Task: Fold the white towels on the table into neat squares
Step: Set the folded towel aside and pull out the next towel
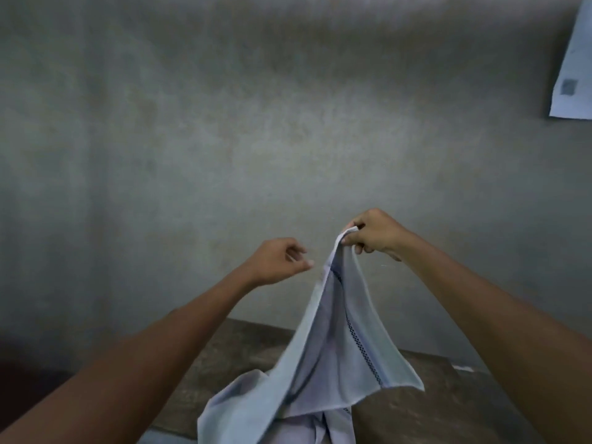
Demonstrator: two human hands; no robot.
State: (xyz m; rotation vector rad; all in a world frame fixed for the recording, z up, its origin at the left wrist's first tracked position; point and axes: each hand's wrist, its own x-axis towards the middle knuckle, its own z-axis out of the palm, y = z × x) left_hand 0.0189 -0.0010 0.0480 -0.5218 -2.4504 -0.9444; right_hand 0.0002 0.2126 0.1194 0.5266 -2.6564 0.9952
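Observation:
A white towel (323,341) with a dark stitched stripe hangs in the air above the brown table (243,347). My right hand (373,233) pinches its top corner and holds it up in front of the wall. The cloth's lower part drapes down over more white fabric (250,389) lying on the table near the front edge. My left hand (278,261) hovers just left of the hanging towel, fingers curled with the fingertips near each other, holding nothing that I can see.
A grey plaster wall (256,123) rises right behind the table. A white sheet of paper (573,68) hangs on it at the top right. The table's bare wooden top shows at right (448,405).

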